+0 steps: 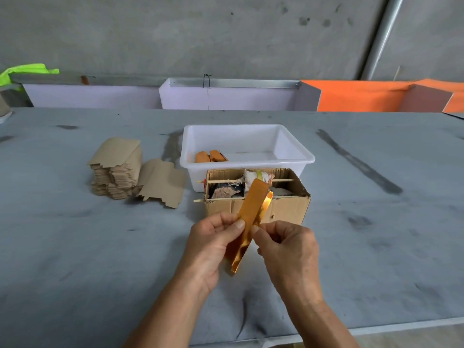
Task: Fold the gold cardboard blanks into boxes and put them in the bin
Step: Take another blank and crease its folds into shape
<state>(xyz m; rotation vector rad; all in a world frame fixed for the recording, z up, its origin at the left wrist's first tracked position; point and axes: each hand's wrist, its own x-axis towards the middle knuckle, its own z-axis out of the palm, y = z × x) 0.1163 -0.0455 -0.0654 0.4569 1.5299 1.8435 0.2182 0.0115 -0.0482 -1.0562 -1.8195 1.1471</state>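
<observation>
A gold cardboard blank (251,209), partly folded and standing on edge, is held up over the table between both hands. My left hand (213,243) pinches its left side with thumb and fingers. My right hand (286,247) pinches its right side with curled fingers. A white plastic bin (296,149) stands behind, with two folded gold boxes (211,156) lying in its left part. A stack of flat blanks (115,172), brown side up, sits at the left, with one loose blank (162,183) leaning beside it.
A brown carton (283,207) holding rags and crossed by two thin wooden sticks stands right in front of the bin, just beyond my hands. The grey table (75,247) carries dark smudges. White and orange panels line the far edge under a concrete wall.
</observation>
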